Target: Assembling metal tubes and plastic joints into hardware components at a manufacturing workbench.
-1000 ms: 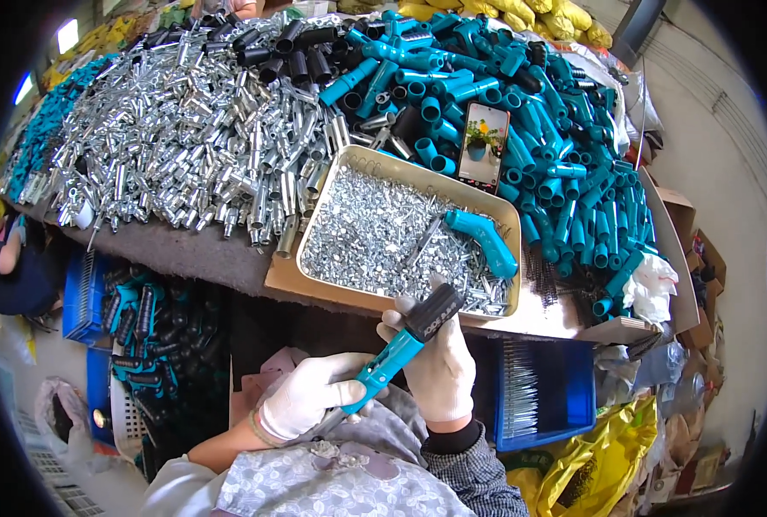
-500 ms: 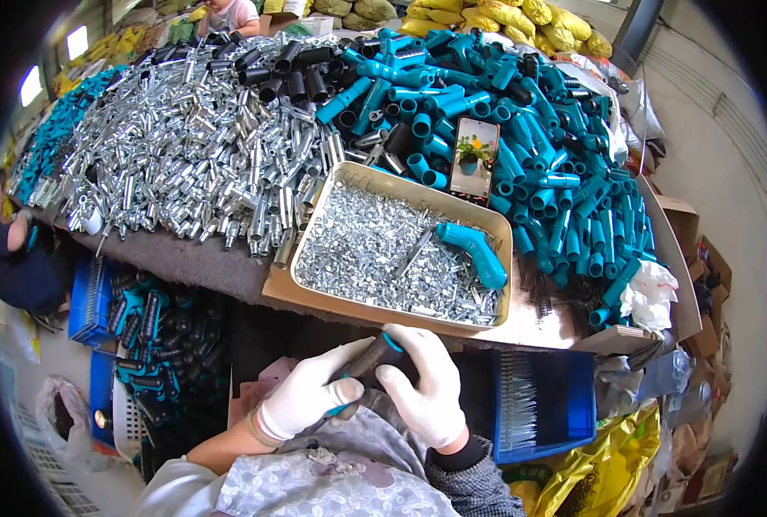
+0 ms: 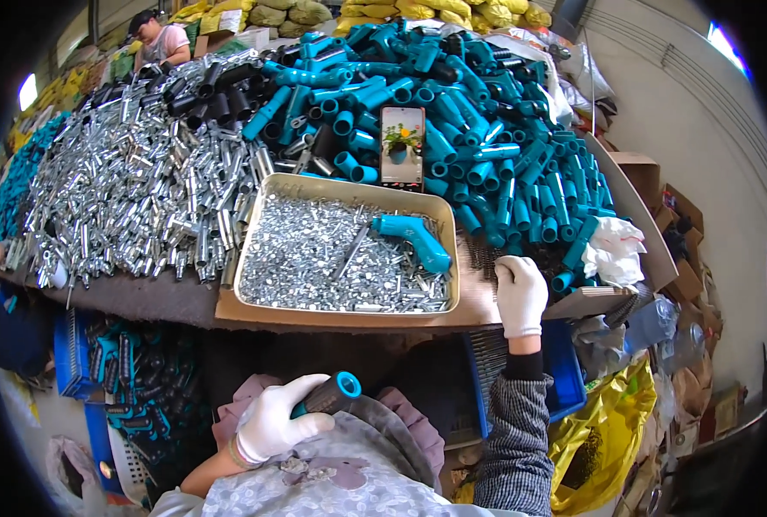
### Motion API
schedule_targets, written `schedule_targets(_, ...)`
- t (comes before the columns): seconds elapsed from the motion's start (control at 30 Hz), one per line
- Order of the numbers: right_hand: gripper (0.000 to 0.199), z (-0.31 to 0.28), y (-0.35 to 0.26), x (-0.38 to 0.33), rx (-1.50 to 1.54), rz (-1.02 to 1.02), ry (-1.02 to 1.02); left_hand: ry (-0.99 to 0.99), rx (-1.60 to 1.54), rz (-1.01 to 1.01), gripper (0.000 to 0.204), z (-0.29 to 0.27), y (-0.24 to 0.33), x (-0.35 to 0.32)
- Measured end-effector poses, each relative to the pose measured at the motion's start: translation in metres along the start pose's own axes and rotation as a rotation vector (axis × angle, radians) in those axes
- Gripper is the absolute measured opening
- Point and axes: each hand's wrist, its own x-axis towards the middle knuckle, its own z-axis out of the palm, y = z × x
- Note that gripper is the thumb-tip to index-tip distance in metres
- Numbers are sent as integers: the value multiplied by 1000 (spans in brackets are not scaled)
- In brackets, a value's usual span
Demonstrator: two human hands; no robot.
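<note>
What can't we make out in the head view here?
- Left hand: glove covers most of the teal-and-black handle; its lower end is hidden.
- Right hand: seen from the back, so whatever its fingers touch is hidden.
- Parts in the metal tray: too small to identify.
- Blue bin: partly hidden by the forearm.

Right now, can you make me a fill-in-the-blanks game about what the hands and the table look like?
1. The left hand holds a black and teal ____ in the lap.
2. The right hand rests on the table edge beside the metal ____ full of small silvery parts.
3. Both hands wear ____ gloves.
4. A teal handle lies inside the tray, and a ____ stands propped on the teal pile behind it.

Missing words: handle; tray; white; phone
</note>
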Motion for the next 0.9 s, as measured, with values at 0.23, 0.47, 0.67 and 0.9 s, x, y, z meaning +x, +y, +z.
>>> schedule_targets(0.23, 18, 42, 3, 19, -287, -53, -104, -41, -132, -68, 59, 11, 8, 8)
schedule_targets(0.47, 5, 66, -5, 38, -597, 66, -371, -29, -106, -27, 57, 11, 13, 11)
schedule_targets(0.67, 6, 62, 14, 32, -611, -95, -187, -11, -132, -69, 57, 9, 6, 12)
schedule_targets(0.9, 9, 65, 0, 13, -692, -69, -257, 39, -134, 27, 58, 9, 1, 15)
